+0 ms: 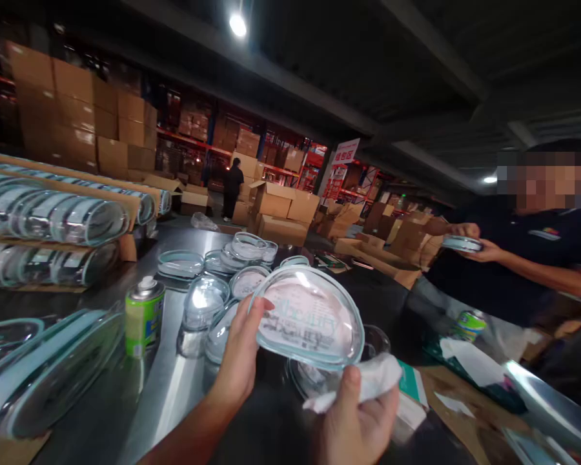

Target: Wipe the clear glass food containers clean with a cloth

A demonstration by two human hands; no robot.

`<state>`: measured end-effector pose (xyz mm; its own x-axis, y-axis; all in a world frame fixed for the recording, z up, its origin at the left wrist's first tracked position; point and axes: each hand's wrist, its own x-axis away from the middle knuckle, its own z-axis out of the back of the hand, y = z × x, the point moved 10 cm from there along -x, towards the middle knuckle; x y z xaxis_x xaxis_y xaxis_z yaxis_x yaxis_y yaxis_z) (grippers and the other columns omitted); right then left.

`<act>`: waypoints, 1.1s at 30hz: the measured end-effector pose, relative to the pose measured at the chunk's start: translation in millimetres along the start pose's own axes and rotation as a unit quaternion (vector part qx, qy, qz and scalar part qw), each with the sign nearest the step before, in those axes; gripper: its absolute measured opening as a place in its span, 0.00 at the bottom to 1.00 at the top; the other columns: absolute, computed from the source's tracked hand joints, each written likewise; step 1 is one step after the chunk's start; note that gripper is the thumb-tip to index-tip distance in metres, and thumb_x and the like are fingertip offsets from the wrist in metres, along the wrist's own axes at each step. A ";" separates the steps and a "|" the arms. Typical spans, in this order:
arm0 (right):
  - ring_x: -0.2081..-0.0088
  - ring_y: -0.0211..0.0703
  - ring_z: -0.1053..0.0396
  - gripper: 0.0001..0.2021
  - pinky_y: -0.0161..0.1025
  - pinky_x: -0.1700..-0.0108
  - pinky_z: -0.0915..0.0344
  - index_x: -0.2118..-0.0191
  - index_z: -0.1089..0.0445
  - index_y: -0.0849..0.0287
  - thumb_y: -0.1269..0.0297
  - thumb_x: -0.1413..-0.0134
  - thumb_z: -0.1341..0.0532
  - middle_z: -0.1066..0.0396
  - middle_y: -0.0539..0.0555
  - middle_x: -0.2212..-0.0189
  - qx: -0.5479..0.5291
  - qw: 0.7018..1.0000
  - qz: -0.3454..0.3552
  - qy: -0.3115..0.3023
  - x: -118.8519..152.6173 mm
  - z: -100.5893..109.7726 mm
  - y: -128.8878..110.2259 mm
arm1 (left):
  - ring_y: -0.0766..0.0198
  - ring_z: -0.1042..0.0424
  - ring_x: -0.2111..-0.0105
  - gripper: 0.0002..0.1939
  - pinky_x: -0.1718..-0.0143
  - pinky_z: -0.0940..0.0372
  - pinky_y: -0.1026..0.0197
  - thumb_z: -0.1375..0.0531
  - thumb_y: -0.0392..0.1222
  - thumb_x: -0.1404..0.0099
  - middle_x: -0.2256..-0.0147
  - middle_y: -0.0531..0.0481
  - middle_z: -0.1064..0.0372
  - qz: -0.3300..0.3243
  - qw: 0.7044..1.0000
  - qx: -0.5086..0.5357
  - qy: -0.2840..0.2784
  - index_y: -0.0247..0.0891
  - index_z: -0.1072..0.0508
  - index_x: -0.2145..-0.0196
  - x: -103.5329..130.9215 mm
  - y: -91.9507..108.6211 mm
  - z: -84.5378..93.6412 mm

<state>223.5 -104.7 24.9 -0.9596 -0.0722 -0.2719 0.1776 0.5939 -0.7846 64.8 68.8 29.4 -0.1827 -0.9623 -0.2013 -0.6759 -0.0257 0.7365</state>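
Note:
A clear rounded pouch (pixel 310 316) with a pale teal rim is held up in front of me, a printed white sheet and lettering showing through it. My left hand (pixel 242 342) grips its left edge, thumb on the front. Low at its right corner, my right hand (pixel 361 413) is closed around a crumpled white cloth (pixel 377 378), the thumb at the pouch's lower rim. Behind my left hand lie more clear pouches (pixel 206 300), some stacked. A green spray can (pixel 144 316) with a white nozzle stands to their left.
Rows of packed clear pouches (pixel 53 216) in cardboard line the left side. Larger pouches (pixel 53 374) lean at the near left. A teal and white box (pixel 411 387) sits right of my right hand. Across the dark table, a co-worker (pixel 523 239) holds another pouch. Cartons (pixel 285 210) stand behind.

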 end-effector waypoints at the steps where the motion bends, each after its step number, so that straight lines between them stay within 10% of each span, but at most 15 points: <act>1: 0.60 0.42 0.30 0.36 0.35 0.62 0.30 0.40 0.41 0.60 0.55 0.53 0.32 0.29 0.59 0.55 -0.015 1.000 0.006 0.021 -2.6 5.5 -5.6 | 0.61 0.30 0.64 0.19 0.62 0.36 0.63 0.39 0.58 0.40 0.67 0.50 0.28 0.016 1.000 0.008 -0.001 0.38 0.25 0.65 -3.8 0.2 1.8; 13: 0.67 0.44 0.26 0.30 0.35 0.68 0.28 0.44 0.34 0.56 0.59 0.55 0.31 0.26 0.55 0.67 0.002 0.999 -0.004 -0.047 -37.4 6.2 -32.1 | 0.64 0.37 0.73 0.19 0.71 0.43 0.64 0.42 0.58 0.40 0.72 0.52 0.36 -0.029 0.990 -0.121 -0.066 0.39 0.26 0.72 -0.4 40.0 -7.5; 27: 0.70 0.41 0.28 0.25 0.31 0.73 0.35 0.48 0.30 0.52 0.56 0.55 0.33 0.27 0.53 0.66 0.065 0.996 -0.039 -0.044 -55.9 16.9 -22.1 | 0.54 0.37 0.49 0.13 0.48 0.46 0.62 0.38 0.53 0.42 0.55 0.47 0.32 -0.137 0.974 -0.178 -0.028 0.41 0.22 0.73 -5.8 70.0 -2.2; 33: 0.74 0.42 0.30 0.34 0.32 0.76 0.34 0.47 0.32 0.57 0.54 0.64 0.31 0.26 0.53 0.72 0.072 0.990 -0.091 -0.078 -41.3 10.3 2.2 | 0.61 0.33 0.69 0.16 0.67 0.41 0.63 0.36 0.56 0.46 0.71 0.49 0.31 -0.039 0.991 -0.121 -0.031 0.38 0.24 0.74 -25.1 46.1 11.3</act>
<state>265.8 -108.6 28.6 -0.9354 -0.2968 -0.1923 0.0449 0.4396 -0.8971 30.2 94.8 61.2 -0.1852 -0.9366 -0.2975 -0.4996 -0.1710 0.8492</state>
